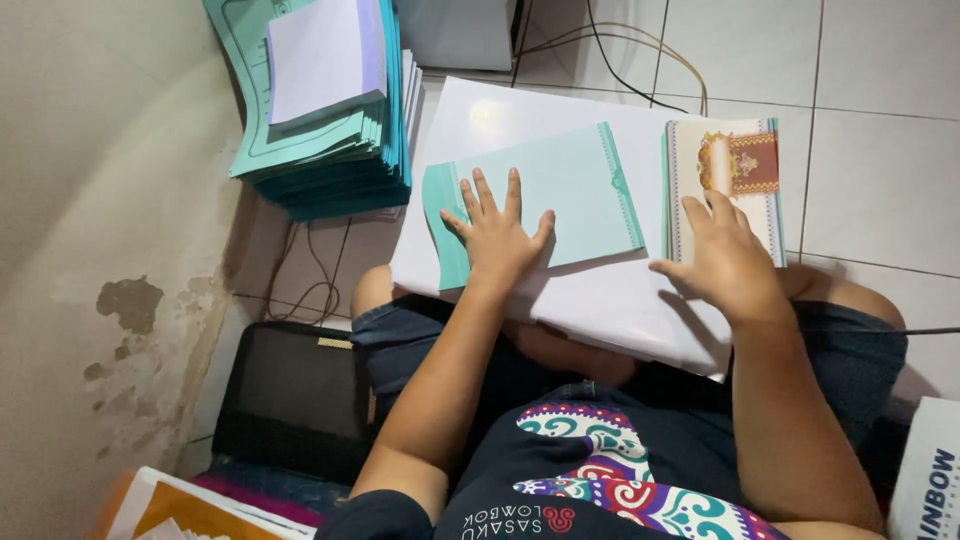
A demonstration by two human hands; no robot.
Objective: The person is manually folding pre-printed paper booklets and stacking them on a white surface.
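Presently left hand [497, 238] lies flat, fingers spread, gripping nothing, on teal card [560, 200], long axis crosswise; right hand [728, 258] rests open on the printed-card stack [725, 165] alongside

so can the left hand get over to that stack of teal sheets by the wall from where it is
Probably yes. The left hand lies flat on the teal card on the white board, and the stack of teal sheets sits on the floor just to its upper left, with nothing between them in this view.
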